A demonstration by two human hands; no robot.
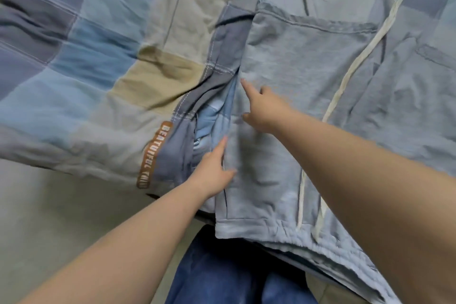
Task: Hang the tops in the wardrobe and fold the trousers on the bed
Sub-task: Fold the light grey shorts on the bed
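A pair of light grey-blue trousers (296,76) lies flat on the bed, elastic waistband (266,229) toward me at the bed's near edge, with a long cream drawstring (355,69) trailing across it. My left hand (212,170) lies with straight fingers along the trousers' left edge, thumb on the cloth. My right hand (261,106) rests flat on the trousers farther up, index finger stretched toward the same left edge. Neither hand grips anything.
The bed is covered by a patchwork quilt (98,61) in blue, grey and tan squares, with a brown label (153,155) near its edge. The pale floor (49,217) lies to the lower left. My blue jeans (222,274) show below.
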